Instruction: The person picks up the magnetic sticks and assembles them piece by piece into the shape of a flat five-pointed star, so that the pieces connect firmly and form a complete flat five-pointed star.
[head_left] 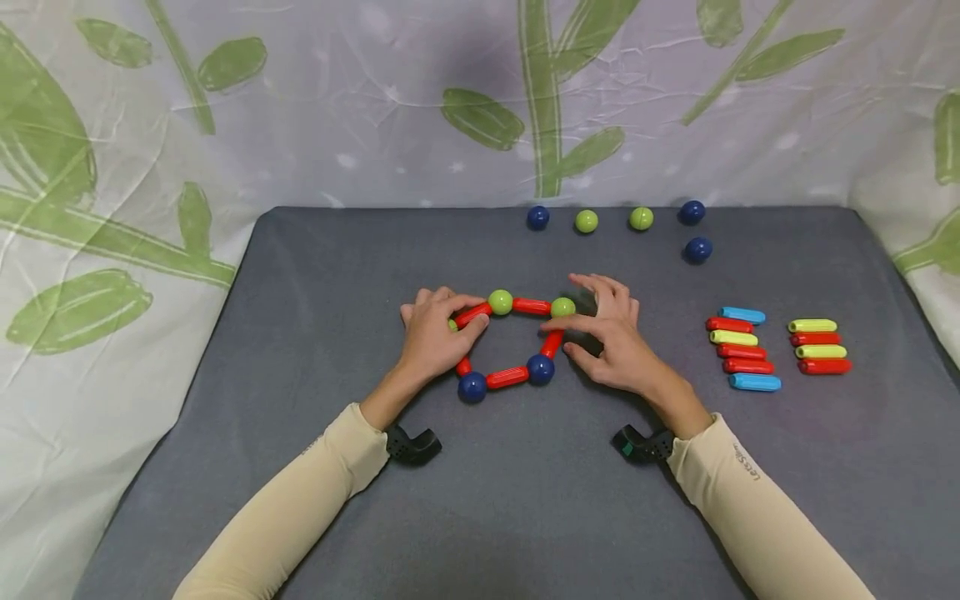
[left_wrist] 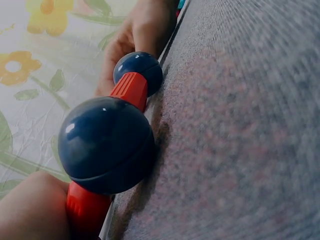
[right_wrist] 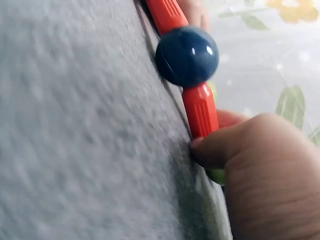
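A closed ring of red sticks and balls lies on the grey table. Green balls (head_left: pixel 500 302) join its far part, and two blue balls (head_left: pixel 540 369) are at its near side with a red stick (head_left: pixel 507 377) between them. My left hand (head_left: pixel 437 333) pinches the far-left red stick (head_left: pixel 472 314) between thumb and forefinger, partly covering a green ball at the left corner. My right hand (head_left: pixel 615 342) has its forefinger across the right-hand red stick (head_left: pixel 552 343), just below a green ball (head_left: pixel 562 307). Its thumb touches that stick's outer side in the right wrist view; the other fingers are spread.
Loose blue balls (head_left: pixel 697 250) and green balls (head_left: pixel 586 221) stand along the far edge. To the right lie two columns of sticks, one with blue sticks (head_left: pixel 755 382), the other of yellow sticks (head_left: pixel 812 326) and red sticks (head_left: pixel 824 366). A leaf-patterned cloth (head_left: pixel 360 108) hangs behind.
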